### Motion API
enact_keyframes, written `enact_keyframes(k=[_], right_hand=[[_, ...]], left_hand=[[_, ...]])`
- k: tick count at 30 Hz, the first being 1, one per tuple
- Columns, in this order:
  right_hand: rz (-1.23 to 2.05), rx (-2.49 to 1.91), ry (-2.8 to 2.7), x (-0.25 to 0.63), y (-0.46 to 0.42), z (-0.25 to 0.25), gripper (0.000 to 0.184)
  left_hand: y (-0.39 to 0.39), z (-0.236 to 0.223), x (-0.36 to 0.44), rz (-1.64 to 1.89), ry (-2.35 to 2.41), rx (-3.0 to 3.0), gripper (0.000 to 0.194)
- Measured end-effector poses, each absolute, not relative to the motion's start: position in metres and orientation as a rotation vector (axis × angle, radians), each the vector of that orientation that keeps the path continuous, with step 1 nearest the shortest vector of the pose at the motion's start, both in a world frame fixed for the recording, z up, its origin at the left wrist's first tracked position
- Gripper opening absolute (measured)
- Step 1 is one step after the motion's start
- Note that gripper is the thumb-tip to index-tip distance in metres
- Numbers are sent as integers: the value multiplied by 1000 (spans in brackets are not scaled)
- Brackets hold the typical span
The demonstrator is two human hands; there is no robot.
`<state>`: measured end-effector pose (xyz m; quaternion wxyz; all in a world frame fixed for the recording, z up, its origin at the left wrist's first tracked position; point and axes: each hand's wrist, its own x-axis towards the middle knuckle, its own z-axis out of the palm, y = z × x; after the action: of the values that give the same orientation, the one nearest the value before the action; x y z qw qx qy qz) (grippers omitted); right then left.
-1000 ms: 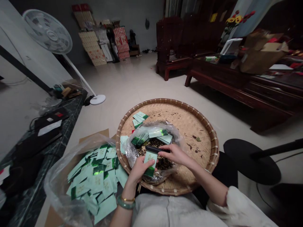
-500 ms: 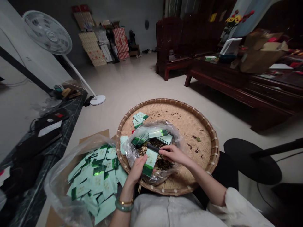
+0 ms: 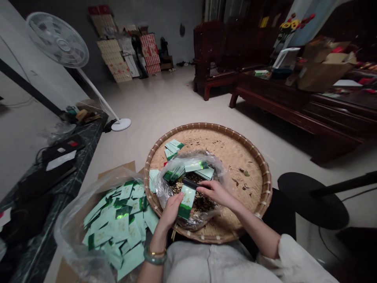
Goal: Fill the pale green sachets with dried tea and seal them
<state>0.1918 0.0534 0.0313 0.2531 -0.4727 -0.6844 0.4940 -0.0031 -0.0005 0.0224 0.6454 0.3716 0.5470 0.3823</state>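
Note:
My left hand pinches a light-green and dark-green paper sachet, thumb on its printed face. Across the sachet's top edge lies a short black bar-like tool, its near end gripped by the fingers of my right hand. I cannot tell whether the sachet's mouth is open. Both hands are over a clear plastic bag of dark dried leaves, with more green sachets lying on them. The bag rests in a round woven bamboo tray in front of me.
At left, a plastic-lined cardboard box holds many loose sachets. A small sachet stack lies on the tray's far left. A white fan stands beyond, a black round base at right, a dark wooden table behind.
Hardly anything differs. The right hand and the black tool have shifted very slightly left; the left hand keeps the sachet in place.

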Motion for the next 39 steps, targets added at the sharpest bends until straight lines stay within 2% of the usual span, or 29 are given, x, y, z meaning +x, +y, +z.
enact_keyframes(k=[2, 7, 9, 14, 18, 20, 26, 29, 31, 33, 39], right_hand=[[1361, -1294, -1847, 189, 53, 31, 36], [1735, -1259, -1669, 190, 53, 30, 43], [1759, -1230, -1662, 192, 54, 29, 43], [1514, -1236, -1785, 191, 54, 27, 39], [1630, -1271, -1665, 187, 53, 23, 40], [1578, -1328, -1657, 188, 54, 17, 41], [850, -1576, -2019, 196, 55, -10, 39], [656, -1587, -2090, 193, 52, -18, 46], [571, -1570, -2071, 190, 51, -14, 45], [583, -1503, -2027, 185, 51, -4, 38], [968, -1165, -1902, 165, 51, 22, 30]], left_hand=[[0, 22, -5, 869, 1250, 846, 57], [0, 20, -8, 871, 1249, 845, 55], [-1, 20, -8, 877, 1245, 848, 55], [-1, 20, -7, 882, 1243, 860, 54], [1, 25, -9, 884, 1264, 843, 56], [3, 27, -11, 893, 1272, 829, 59], [3, 30, -15, 941, 1259, 780, 61], [1, 27, -14, 917, 1246, 812, 60], [0, 24, -13, 904, 1243, 858, 58], [-1, 21, -12, 880, 1237, 937, 53], [-3, 20, -4, 781, 1211, 1265, 44]])
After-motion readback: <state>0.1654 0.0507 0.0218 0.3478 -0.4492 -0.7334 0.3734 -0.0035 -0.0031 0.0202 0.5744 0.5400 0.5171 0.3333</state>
